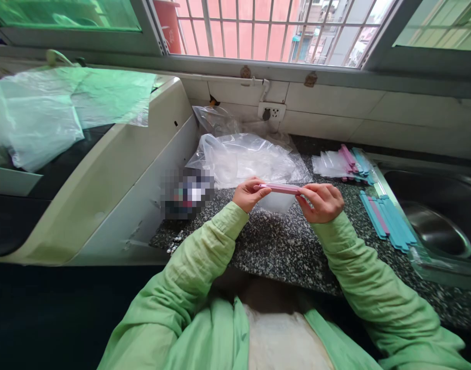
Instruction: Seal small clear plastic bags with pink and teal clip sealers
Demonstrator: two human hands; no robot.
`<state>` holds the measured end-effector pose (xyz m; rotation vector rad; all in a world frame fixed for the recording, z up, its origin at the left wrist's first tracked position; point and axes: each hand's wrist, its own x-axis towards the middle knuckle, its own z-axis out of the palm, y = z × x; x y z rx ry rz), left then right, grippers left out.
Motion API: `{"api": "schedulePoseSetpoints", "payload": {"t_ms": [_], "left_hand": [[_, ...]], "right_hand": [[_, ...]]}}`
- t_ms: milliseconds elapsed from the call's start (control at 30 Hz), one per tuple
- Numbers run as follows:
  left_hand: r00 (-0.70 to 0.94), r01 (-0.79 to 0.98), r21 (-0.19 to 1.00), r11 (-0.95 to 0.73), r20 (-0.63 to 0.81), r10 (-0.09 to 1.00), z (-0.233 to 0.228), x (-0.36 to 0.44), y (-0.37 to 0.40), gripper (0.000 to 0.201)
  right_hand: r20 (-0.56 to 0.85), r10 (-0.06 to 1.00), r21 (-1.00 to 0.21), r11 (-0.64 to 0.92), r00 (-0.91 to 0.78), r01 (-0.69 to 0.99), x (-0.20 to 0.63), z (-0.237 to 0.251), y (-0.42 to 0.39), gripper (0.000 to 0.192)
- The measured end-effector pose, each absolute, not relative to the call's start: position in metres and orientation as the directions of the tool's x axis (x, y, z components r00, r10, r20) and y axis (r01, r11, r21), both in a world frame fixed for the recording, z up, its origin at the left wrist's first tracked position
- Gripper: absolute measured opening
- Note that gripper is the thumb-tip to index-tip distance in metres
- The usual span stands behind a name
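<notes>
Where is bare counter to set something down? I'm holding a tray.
Bare granite counter lies below both hands, between the green sleeves. Crowded: plastic bags behind, bagged sticks and loose blue sticks beside the sink.

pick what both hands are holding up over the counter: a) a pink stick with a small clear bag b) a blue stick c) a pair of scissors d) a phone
a: the left hand and right hand each pinch an end of a pink stick with a small clear bag hanging under it; the blue sticks lie on the counter by the sink.
</notes>
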<state>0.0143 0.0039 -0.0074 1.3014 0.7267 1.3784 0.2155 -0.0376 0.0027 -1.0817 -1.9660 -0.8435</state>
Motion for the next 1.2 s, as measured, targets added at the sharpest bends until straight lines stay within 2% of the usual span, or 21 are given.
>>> {"api": "schedulePoseSetpoints", "payload": {"t_ms": [133,333,433,600,767,933,1067,1200], "left_hand": [[0.122,-0.282,0.932,-0.226,0.268,0.956,-0.005,0.015,0.002,0.037],[0.109,-0.225,0.951,-0.212,0.241,0.964,0.001,0.018,-0.001,0.04],[0.136,-0.162,0.968,-0.192,0.215,0.967,0.004,0.02,0.001,0.037],[0.27,-0.114,0.985,-0.132,0.159,0.95,0.005,0.033,0.011,0.033],[0.361,-0.059,0.989,-0.136,0.148,0.921,0.009,0.06,0.024,0.027],[0.464,-0.13,0.99,0.062,0.005,0.886,0.019,0.098,0.037,0.023],[0.428,-0.157,0.979,0.132,-0.053,0.902,0.032,0.128,0.046,0.021],[0.362,-0.135,0.979,0.153,-0.095,0.927,0.041,0.158,0.057,0.019]], "right_hand": [[0.806,0.391,0.275,0.416,-0.444,0.867,0.213,0.002,-0.039,0.013],[0.675,0.621,0.169,0.396,-0.399,0.903,0.211,0.003,-0.041,0.019],[0.647,0.669,0.124,0.381,-0.366,0.916,0.215,0.008,-0.04,0.021],[0.663,0.68,0.084,0.349,-0.313,0.934,0.233,0.02,-0.037,0.022],[0.659,0.714,-0.03,0.339,-0.236,0.94,0.262,0.032,-0.03,0.025],[0.72,0.682,0.047,0.135,-0.128,0.99,0.283,0.041,-0.022,0.026],[0.729,0.679,0.075,0.039,-0.081,0.996,0.301,0.049,-0.014,0.024],[0.704,0.71,0.047,-0.048,0.0,0.998,0.324,0.059,-0.001,0.022]]}}
